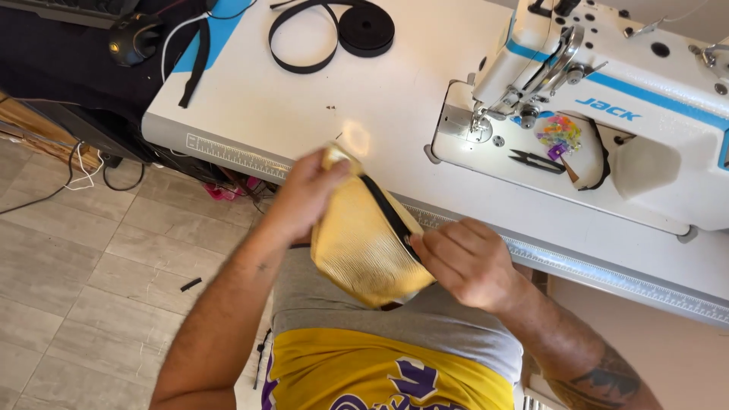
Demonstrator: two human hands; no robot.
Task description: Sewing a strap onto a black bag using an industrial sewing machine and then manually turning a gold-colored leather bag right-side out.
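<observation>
1. Down over the person's lap, just off the near edge of the white sewing table (pixel 364 106), both hands hold a gold textured pouch (pixel 361 247) with a black zipper (pixel 389 216) running along its upper edge.
2. The left hand (pixel 304 193) is clenched on the pouch's far corner, with the fingers wrapped over the top of it.
3. The right hand (pixel 467 258) pinches at the zipper's near end, with the fingertips closed on the zipper pull (pixel 414 241).
4. The pouch tilts, its far corner raised toward the table.
5. On the table stands a white sewing machine (pixel 607 99); black thread snips (pixel 535 161) and a heap of coloured clips (pixel 558 130) lie on its bed.
6. A roll of black strapping (pixel 366 29) lies well apart at the table's far side.
7. A grey tiled floor (pixel 68 288) shows on the left.
</observation>
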